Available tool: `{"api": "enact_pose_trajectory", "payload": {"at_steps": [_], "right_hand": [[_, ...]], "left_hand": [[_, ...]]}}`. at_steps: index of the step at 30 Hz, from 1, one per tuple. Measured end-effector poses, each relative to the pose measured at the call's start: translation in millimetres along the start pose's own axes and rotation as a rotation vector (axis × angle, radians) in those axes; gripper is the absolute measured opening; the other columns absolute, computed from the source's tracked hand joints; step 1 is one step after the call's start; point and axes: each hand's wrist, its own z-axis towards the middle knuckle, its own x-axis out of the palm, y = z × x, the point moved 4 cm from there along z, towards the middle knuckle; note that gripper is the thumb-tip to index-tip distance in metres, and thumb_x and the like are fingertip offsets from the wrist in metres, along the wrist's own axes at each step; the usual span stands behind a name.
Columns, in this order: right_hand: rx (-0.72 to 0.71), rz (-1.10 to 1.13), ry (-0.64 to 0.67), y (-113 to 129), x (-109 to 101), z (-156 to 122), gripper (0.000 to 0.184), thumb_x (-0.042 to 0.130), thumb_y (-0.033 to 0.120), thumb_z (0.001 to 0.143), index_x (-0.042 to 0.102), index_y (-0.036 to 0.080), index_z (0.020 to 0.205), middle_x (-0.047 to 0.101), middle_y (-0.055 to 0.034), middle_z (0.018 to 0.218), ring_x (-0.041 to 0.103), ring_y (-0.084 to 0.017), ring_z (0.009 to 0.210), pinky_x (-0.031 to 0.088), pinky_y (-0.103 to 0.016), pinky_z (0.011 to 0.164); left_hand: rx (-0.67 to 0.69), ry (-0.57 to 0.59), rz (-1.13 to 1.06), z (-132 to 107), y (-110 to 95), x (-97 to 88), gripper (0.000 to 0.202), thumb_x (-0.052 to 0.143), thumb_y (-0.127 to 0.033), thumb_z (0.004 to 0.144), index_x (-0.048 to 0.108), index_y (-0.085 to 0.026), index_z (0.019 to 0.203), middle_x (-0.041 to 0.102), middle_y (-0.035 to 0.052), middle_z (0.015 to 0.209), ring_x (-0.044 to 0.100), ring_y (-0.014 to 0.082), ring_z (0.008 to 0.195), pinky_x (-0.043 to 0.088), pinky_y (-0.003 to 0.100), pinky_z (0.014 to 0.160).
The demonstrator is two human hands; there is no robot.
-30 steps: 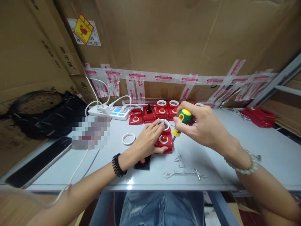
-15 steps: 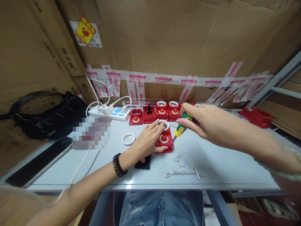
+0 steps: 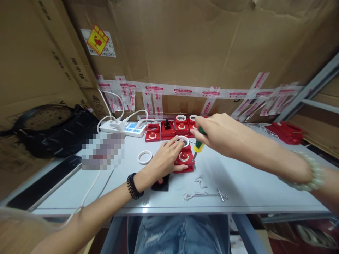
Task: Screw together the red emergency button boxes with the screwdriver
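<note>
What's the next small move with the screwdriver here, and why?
Probably turn the screwdriver in place: the right hand grips it with its tip at the right edge of the red switch box, which the left hand pins to the table.

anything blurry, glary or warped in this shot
Head view: sharp in the middle, where the left hand holds the red plastic button box and the right hand the green-and-yellow screwdriver; a pixelated patch masks part of the grey table; faint glare on its near edge; fisheye bending at the sides.
</note>
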Motion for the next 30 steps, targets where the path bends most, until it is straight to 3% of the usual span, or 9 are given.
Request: {"api": "enact_pose_trajectory", "payload": {"at_steps": [3, 6, 11, 13, 17, 20, 22, 26, 30], "right_hand": [[-0.204, 0.151, 0.026, 5.0, -5.0, -5.3, 0.022, 0.036, 0.03, 0.093, 0.052, 0.017, 0.089, 0.063, -0.0056, 0.078, 0.053, -0.016, 0.062, 0.031, -0.03, 0.057], [-0.265, 0.159, 0.042, 6.3, -10.9, -9.6, 0.026, 0.034, 0.033, 0.094, 0.054, 0.016, 0.097, 0.064, -0.0092, 0.092, 0.056, -0.018, 0.071, 0.035, -0.031, 0.061], [0.019, -0.163, 0.014, -0.7, -6.5, 1.5, 0.051, 0.029, 0.055, 0.092, 0.058, 0.015, 0.08, 0.062, -0.0117, 0.067, 0.056, -0.023, 0.057, 0.026, -0.033, 0.051], [0.077, -0.159, 0.02, -3.2, -2.9, 6.1, 0.049, 0.029, 0.053, 0.093, 0.056, 0.017, 0.074, 0.06, -0.0101, 0.061, 0.055, -0.022, 0.054, 0.023, -0.032, 0.049], [-0.136, 0.121, 0.03, 0.9, -5.3, 4.9, 0.02, 0.037, 0.033, 0.093, 0.051, 0.018, 0.089, 0.061, -0.0056, 0.075, 0.054, -0.017, 0.06, 0.031, -0.03, 0.054], [-0.265, 0.259, 0.085, 5.3, -12.2, -3.2, 0.016, 0.041, 0.032, 0.091, 0.048, 0.018, 0.095, 0.06, -0.0082, 0.099, 0.057, -0.017, 0.078, 0.037, -0.029, 0.061], [-0.233, 0.224, 0.111, 5.9, -13.4, -5.6, 0.022, 0.038, 0.037, 0.093, 0.049, 0.018, 0.095, 0.06, -0.0085, 0.098, 0.057, -0.017, 0.074, 0.037, -0.029, 0.059], [0.01, -0.056, 0.028, -2.5, -8.2, 0.2, 0.048, 0.03, 0.057, 0.092, 0.053, 0.016, 0.085, 0.061, -0.009, 0.07, 0.055, -0.02, 0.057, 0.026, -0.031, 0.049], [0.025, -0.004, 0.02, -10.9, -2.2, 4.3, 0.034, 0.034, 0.046, 0.093, 0.053, 0.017, 0.09, 0.062, -0.0071, 0.069, 0.054, -0.019, 0.058, 0.025, -0.03, 0.049]], "left_hand": [[-0.008, 0.011, 0.009, 0.1, -0.5, -1.4, 0.071, 0.066, -0.053, 0.076, 0.041, -0.011, 0.127, 0.052, 0.0196, 0.132, 0.035, 0.0329, 0.134, 0.043, 0.044, 0.095], [-0.012, 0.023, 0.004, 0.1, -1.1, -2.4, 0.07, 0.066, -0.052, 0.076, 0.04, -0.012, 0.127, 0.051, 0.0198, 0.134, 0.036, 0.0329, 0.134, 0.043, 0.044, 0.095], [-0.007, 0.007, 0.012, -0.6, 0.2, 0.2, 0.073, 0.066, -0.051, 0.076, 0.038, -0.01, 0.13, 0.047, 0.0224, 0.136, 0.036, 0.0333, 0.134, 0.042, 0.045, 0.095], [-0.003, 0.001, 0.012, -0.9, 0.8, 1.8, 0.074, 0.066, -0.052, 0.076, 0.037, -0.01, 0.131, 0.049, 0.0217, 0.135, 0.035, 0.033, 0.134, 0.042, 0.044, 0.095], [0.001, -0.009, 0.0, -1.4, 0.8, 1.6, 0.073, 0.066, -0.051, 0.077, 0.036, -0.011, 0.13, 0.051, 0.0202, 0.133, 0.032, 0.0319, 0.136, 0.042, 0.043, 0.096], [-0.006, 0.001, -0.006, -1.3, 0.6, 0.7, 0.07, 0.065, -0.052, 0.077, 0.038, -0.012, 0.128, 0.051, 0.0197, 0.133, 0.032, 0.032, 0.136, 0.042, 0.043, 0.096], [-0.005, 0.008, 0.0, -1.2, 0.5, 0.8, 0.07, 0.065, -0.053, 0.077, 0.039, -0.011, 0.128, 0.051, 0.02, 0.133, 0.033, 0.0323, 0.136, 0.042, 0.043, 0.096], [-0.002, 0.001, 0.016, -1.0, 1.0, 2.0, 0.074, 0.066, -0.053, 0.076, 0.039, -0.009, 0.129, 0.052, 0.0204, 0.132, 0.036, 0.0334, 0.133, 0.043, 0.043, 0.095], [0.007, -0.005, 0.016, -1.3, 1.5, 3.5, 0.075, 0.065, -0.053, 0.077, 0.037, -0.009, 0.13, 0.052, 0.0203, 0.131, 0.035, 0.0332, 0.134, 0.043, 0.044, 0.094]]}}
